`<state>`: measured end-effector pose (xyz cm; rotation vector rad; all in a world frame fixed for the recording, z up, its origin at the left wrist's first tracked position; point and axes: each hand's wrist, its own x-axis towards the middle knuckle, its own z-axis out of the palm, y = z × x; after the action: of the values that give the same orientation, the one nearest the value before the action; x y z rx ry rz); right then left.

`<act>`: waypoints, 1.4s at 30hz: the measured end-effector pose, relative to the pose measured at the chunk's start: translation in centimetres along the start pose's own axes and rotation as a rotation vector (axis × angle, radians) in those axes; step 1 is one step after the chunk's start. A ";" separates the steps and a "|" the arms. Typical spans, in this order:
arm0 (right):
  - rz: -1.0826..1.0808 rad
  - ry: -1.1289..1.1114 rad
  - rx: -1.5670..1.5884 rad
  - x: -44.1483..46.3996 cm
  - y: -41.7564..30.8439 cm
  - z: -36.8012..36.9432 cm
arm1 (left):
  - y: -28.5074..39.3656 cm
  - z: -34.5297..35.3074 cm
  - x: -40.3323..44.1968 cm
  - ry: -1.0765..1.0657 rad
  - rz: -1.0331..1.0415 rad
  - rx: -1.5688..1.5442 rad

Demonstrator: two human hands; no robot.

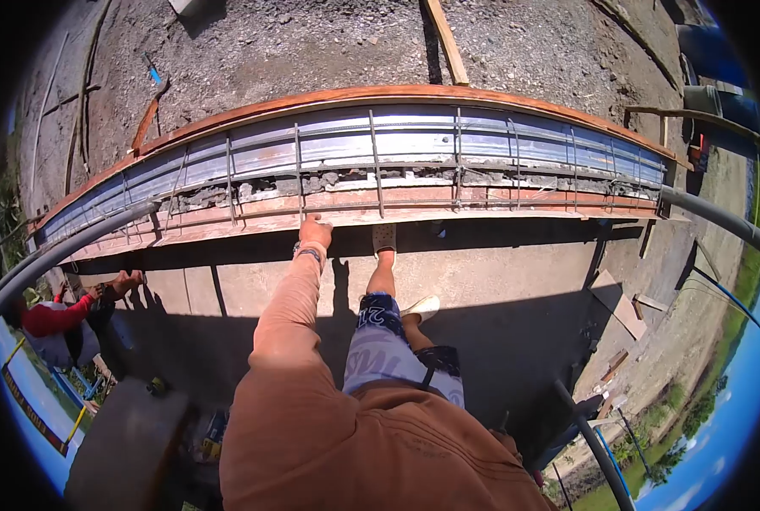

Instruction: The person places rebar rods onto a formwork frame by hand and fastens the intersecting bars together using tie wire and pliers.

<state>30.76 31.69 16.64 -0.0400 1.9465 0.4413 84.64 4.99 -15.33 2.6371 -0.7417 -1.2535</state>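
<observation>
My left hand (314, 231), with a band at the wrist, reaches forward to the near edge of a long wooden form board (269, 226). Its fingers are bent over that edge. Inside the form lies a cage of steel bars (378, 162), with a shiny metal sheet (414, 134) behind it and rough broken concrete (320, 182) along the bottom. My right hand (506, 441) is low beside my body, partly behind the shirt and in shadow. A thin dark thing sticks up near it, too small to name.
A co-worker (56, 324) in red and white sleeves reaches toward the form at the left. Grey pipes (712, 215) curve in at both sides. Gravel (312, 51) and a wooden plank (446, 41) lie beyond the form. Wood scraps (618, 305) lie at the right.
</observation>
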 end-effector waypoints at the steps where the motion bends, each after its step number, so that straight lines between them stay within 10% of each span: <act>1: -0.017 0.000 0.016 0.9 0.9 0.1 | -2.3 1.6 -1.2 -0.066 0.033 -0.027; 3: -0.134 -0.017 0.098 4.6 3.1 0.7 | -5.1 3.4 -4.3 -0.294 0.166 0.107; 9: -0.310 -0.035 0.245 12.2 7.0 3.3 | -6.4 2.2 -18.5 -0.720 -0.393 -0.011; 11: -0.279 -0.023 0.239 12.3 6.4 3.7 | -11.0 5.0 -17.6 -0.825 0.066 0.331; 16: -0.257 -0.034 0.369 19.8 9.9 5.6 | -5.3 2.3 -22.7 -0.607 -0.017 0.073; 18: -0.591 0.076 -0.102 29.2 14.1 7.9 | -3.2 2.5 -23.5 -0.545 0.103 0.065; 22: -0.589 0.130 -0.132 23.8 12.9 6.0 | 2.3 4.9 -28.7 -0.594 0.420 0.108; 24: -0.767 0.208 -0.813 18.1 12.0 3.8 | 4.6 6.9 -32.1 -0.663 0.546 0.139; 26: -0.369 0.331 0.536 19.8 12.3 5.3 | 7.4 9.6 -36.7 -0.847 0.674 0.248; 28: -0.408 0.303 0.616 14.8 10.9 3.2 | 9.1 12.8 -40.3 -0.985 0.812 0.395; 36: -1.040 0.417 0.290 4.5 3.0 -2.9 | 12.8 20.1 -50.3 -1.809 0.013 0.258; 42: -1.113 0.545 0.069 3.7 -2.2 -7.0 | 18.1 28.6 -43.2 -1.919 -0.061 0.027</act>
<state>23.55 28.02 15.13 -1.2328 2.0994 -0.4246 33.08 12.66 1.84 0.6009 -0.6277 -3.4045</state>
